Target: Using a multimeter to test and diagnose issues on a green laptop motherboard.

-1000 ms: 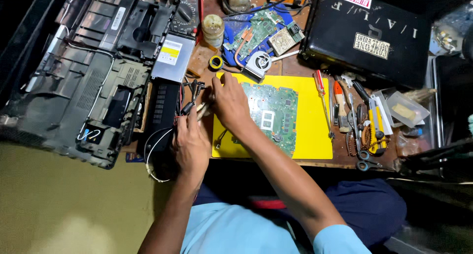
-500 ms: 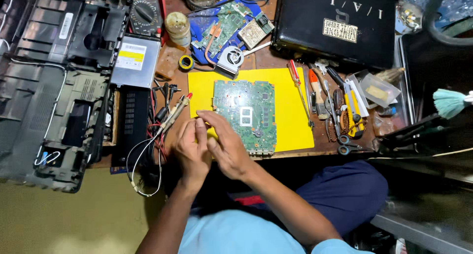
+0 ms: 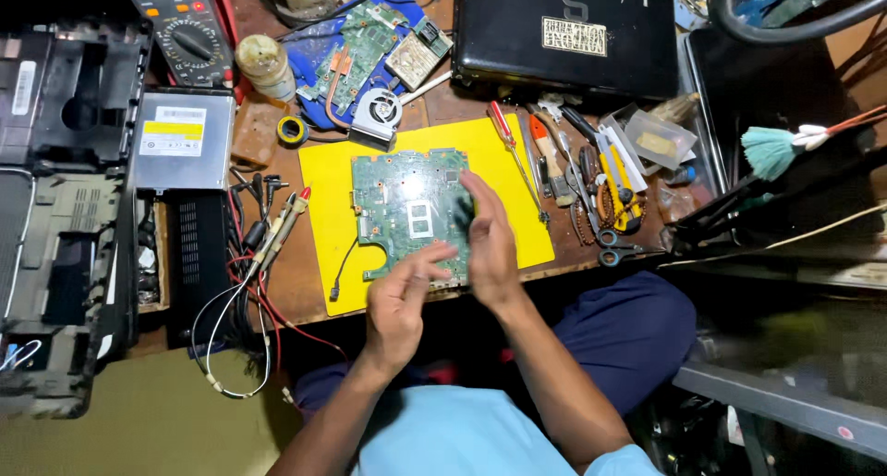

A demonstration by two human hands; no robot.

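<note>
My left hand (image 3: 399, 302) hangs open at the worktop's (image 3: 296, 282) front edge. The green board (image 3: 407, 208) lies flat on the yellow mat (image 3: 325, 176) so it stays safe. My open right hand (image 3: 488, 238) rests on it.

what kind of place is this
Most likely an electronics repair bench. A bare green circuit board lies on a yellow mat under both hands, a multimeter sits at the back, and screwdrivers and pliers lie beside an opened laptop shell.
</note>
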